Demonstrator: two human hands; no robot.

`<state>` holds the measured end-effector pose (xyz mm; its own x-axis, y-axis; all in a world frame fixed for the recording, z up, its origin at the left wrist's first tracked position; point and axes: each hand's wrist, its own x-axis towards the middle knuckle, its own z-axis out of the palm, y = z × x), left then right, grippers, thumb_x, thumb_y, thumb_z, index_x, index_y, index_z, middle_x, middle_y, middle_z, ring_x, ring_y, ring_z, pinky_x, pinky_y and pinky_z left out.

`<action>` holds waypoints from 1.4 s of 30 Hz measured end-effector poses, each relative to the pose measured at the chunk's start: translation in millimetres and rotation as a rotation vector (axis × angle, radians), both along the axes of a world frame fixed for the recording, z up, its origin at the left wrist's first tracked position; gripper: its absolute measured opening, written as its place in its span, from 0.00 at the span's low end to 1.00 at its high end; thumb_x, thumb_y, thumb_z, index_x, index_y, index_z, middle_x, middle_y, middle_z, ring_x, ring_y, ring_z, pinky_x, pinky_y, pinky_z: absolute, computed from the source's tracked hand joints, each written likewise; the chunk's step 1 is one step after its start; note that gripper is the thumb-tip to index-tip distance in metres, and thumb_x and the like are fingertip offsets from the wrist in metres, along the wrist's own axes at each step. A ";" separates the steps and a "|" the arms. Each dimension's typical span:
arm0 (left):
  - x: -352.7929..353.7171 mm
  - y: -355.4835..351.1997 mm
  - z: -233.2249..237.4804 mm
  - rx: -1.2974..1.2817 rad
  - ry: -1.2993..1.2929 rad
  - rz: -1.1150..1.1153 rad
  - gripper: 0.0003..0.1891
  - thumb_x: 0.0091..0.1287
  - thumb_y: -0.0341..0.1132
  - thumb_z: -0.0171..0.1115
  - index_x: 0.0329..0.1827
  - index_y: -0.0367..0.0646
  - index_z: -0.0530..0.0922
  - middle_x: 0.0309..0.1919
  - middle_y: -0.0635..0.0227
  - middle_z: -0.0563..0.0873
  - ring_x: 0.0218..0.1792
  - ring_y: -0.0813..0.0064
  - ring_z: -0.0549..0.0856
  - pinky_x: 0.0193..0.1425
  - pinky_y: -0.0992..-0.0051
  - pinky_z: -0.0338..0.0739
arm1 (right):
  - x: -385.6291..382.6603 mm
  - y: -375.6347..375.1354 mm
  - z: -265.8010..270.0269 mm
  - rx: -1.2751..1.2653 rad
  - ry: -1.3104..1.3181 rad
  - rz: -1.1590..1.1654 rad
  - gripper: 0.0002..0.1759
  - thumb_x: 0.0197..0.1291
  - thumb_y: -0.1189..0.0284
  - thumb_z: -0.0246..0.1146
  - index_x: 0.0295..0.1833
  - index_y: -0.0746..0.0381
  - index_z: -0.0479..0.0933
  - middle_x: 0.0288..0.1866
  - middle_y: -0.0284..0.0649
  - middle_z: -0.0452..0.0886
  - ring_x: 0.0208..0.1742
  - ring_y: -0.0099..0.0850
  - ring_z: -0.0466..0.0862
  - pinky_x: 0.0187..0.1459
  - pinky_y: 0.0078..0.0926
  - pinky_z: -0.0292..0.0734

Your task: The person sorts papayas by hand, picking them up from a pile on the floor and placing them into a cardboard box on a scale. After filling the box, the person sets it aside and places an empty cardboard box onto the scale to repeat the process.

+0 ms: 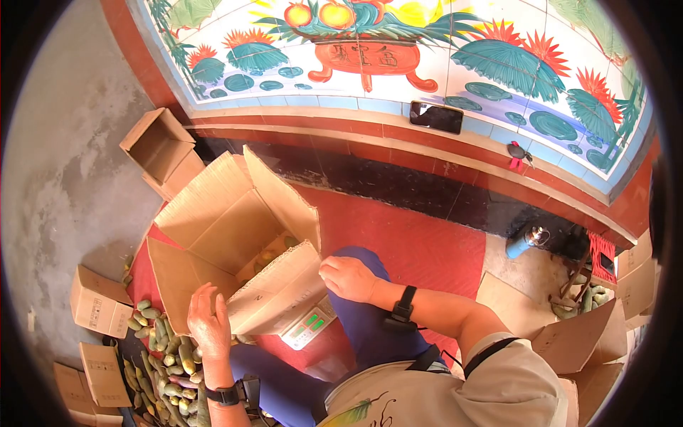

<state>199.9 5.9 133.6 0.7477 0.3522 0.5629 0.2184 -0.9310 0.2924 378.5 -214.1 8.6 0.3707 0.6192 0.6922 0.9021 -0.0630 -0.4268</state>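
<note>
A large cardboard box (pixel 274 288) stands with its flaps raised in front of my knees. A few yellowish pieces (pixel 265 257) lie inside it, partly shaded. My right hand (pixel 350 278) is closed at the near right flap, its fingertips on the edge. At the near left corner, my left hand (pixel 209 324) is upright with the thumb apart from the fingers. Directly below the box's near side, a white digital scale (pixel 310 324) shows green digits; the box hides part of it. Beside my left forearm lies a pile of elongated green-brown produce (pixel 171 359).
Smaller cardboard boxes stand left, including one (pixel 99 302), and an open carton (pixel 160 146) is behind. At right are a blue bottle (pixel 526 242), more produce (pixel 587 299) and open cartons (pixel 587 338). A phone (pixel 436 117) rests on the tiled wall's ledge. Red matting (pixel 398 220) covers the floor.
</note>
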 end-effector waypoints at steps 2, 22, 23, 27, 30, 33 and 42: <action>0.5 -0.5 -0.1 0.008 0.001 0.005 0.09 0.61 0.29 0.56 0.42 0.35 0.77 0.44 0.53 0.81 0.45 0.52 0.80 0.51 0.61 0.74 | -0.4 -0.2 0.9 0.008 -0.003 -0.013 0.04 0.51 0.76 0.58 0.29 0.62 0.69 0.29 0.41 0.70 0.30 0.41 0.75 0.31 0.37 0.73; -0.3 -2.2 -6.6 0.061 -0.021 0.002 0.09 0.63 0.30 0.54 0.42 0.35 0.77 0.44 0.53 0.81 0.46 0.52 0.80 0.51 0.60 0.73 | -10.7 6.8 6.2 0.086 0.043 0.041 0.03 0.51 0.77 0.58 0.30 0.62 0.70 0.30 0.42 0.70 0.32 0.42 0.76 0.32 0.38 0.73; -0.1 -2.8 -6.2 0.061 -0.024 0.007 0.09 0.63 0.30 0.54 0.42 0.35 0.77 0.44 0.53 0.81 0.46 0.52 0.80 0.51 0.60 0.73 | -12.3 6.9 7.6 0.077 0.056 0.052 0.03 0.51 0.77 0.58 0.31 0.62 0.71 0.30 0.42 0.71 0.32 0.42 0.76 0.33 0.38 0.73; -1.1 -2.2 -6.5 0.091 -0.064 -0.009 0.09 0.63 0.29 0.55 0.42 0.34 0.77 0.44 0.53 0.81 0.46 0.52 0.80 0.51 0.60 0.73 | -20.5 8.6 16.2 0.122 0.056 0.077 0.02 0.52 0.77 0.58 0.32 0.62 0.71 0.31 0.43 0.72 0.33 0.42 0.76 0.33 0.37 0.73; -5.2 -3.7 -6.8 0.100 -0.101 -0.036 0.09 0.62 0.28 0.55 0.43 0.34 0.76 0.44 0.53 0.81 0.46 0.51 0.79 0.51 0.60 0.73 | -26.0 8.5 22.1 0.146 0.064 0.101 0.03 0.52 0.77 0.58 0.34 0.63 0.72 0.33 0.43 0.73 0.34 0.42 0.77 0.35 0.37 0.74; -14.9 -8.8 -5.1 0.095 -0.122 -0.018 0.10 0.61 0.28 0.55 0.45 0.35 0.75 0.47 0.54 0.80 0.48 0.52 0.78 0.54 0.59 0.71 | -30.9 9.9 28.2 0.162 0.052 0.114 0.05 0.51 0.78 0.59 0.35 0.63 0.73 0.35 0.43 0.74 0.36 0.42 0.77 0.36 0.37 0.74; -82.9 1.4 -37.6 0.231 -0.248 0.240 0.20 0.65 0.30 0.52 0.59 0.33 0.67 0.60 0.49 0.70 0.60 0.50 0.70 0.64 0.55 0.63 | -33.0 2.6 38.6 0.138 0.026 0.047 0.08 0.47 0.79 0.63 0.36 0.64 0.77 0.38 0.41 0.78 0.36 0.40 0.81 0.38 0.33 0.78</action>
